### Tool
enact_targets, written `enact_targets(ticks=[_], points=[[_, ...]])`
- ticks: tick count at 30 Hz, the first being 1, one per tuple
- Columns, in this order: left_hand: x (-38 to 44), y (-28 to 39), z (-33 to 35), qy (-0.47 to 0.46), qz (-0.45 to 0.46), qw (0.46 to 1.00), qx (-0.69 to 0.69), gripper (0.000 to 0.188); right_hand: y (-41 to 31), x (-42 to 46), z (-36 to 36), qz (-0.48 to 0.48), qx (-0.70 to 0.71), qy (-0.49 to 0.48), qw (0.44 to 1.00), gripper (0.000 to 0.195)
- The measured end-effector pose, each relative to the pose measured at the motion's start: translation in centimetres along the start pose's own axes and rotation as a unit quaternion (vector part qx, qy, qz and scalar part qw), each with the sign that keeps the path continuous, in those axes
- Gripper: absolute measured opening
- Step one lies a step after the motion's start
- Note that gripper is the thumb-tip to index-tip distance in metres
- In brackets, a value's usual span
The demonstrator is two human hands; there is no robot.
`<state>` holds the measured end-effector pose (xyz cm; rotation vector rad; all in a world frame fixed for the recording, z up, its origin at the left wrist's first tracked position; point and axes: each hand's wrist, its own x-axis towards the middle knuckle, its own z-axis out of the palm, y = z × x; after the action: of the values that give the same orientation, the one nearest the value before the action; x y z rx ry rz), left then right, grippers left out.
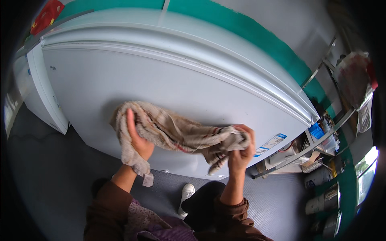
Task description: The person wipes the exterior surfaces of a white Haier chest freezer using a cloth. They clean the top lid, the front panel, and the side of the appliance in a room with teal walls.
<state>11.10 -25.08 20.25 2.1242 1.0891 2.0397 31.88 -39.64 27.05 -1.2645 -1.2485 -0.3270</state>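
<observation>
A beige striped cloth (181,129), bunched lengthwise, stretches between my two hands in front of a white chest freezer (144,78). My left hand (138,141) grips its left end, thumb raised over the folds, and a loose tail of cloth hangs beside the wrist. The right end is bunched in my right hand (242,150), with a striped corner dangling below. Both hands are close to the freezer's front panel; whether the cloth touches it I cannot tell.
Another white appliance (45,90) stands at the left. Metal-framed shelving (313,146) with containers is at the right, near several buckets (322,200). A red bag (46,16) lies at the upper left. My white shoe (187,192) is on the dark textured floor (265,195).
</observation>
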Motion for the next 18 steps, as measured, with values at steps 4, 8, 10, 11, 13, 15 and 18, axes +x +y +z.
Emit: enact_targets(ticks=[4, 8, 10, 11, 13, 15, 18], points=[[-0.4, -1.4, 1.4, -0.034, -0.138, 0.967, -0.213, 0.066, 1.3, -1.7, -2.3, 0.038, -0.220, -0.017, 0.975, 0.024], [-1.8, -0.6, 1.9, 0.004, -0.247, 0.891, -0.381, 0.054, 0.3, -3.2, -4.9, 0.058, -0.400, -0.047, 0.914, 0.018], [-1.9, -0.7, 1.9, 0.035, -0.335, 0.857, -0.389, 0.046, 0.2, -2.6, -6.3, 0.088, -0.421, -0.035, 0.902, 0.020], [-2.0, -0.8, 1.8, 0.051, -0.377, 0.837, -0.392, 0.042, 0.8, -2.7, -6.7, 0.134, -0.406, -0.029, 0.904, 0.019], [-1.4, -0.4, 1.2, 0.045, -0.523, 0.750, -0.403, 0.026, 5.2, -3.6, -8.3, 0.180, -0.233, 0.016, 0.956, 0.030], [-2.6, -3.5, 1.3, 0.018, -0.564, 0.738, -0.371, 0.017, 6.6, -3.8, -8.6, 0.413, 0.115, -0.002, 0.904, 0.039], [-2.9, -3.6, 1.0, 0.002, -0.679, 0.633, -0.372, 0.018, 5.2, -5.3, -6.2, 0.450, 0.253, 0.008, 0.856, 0.045]])
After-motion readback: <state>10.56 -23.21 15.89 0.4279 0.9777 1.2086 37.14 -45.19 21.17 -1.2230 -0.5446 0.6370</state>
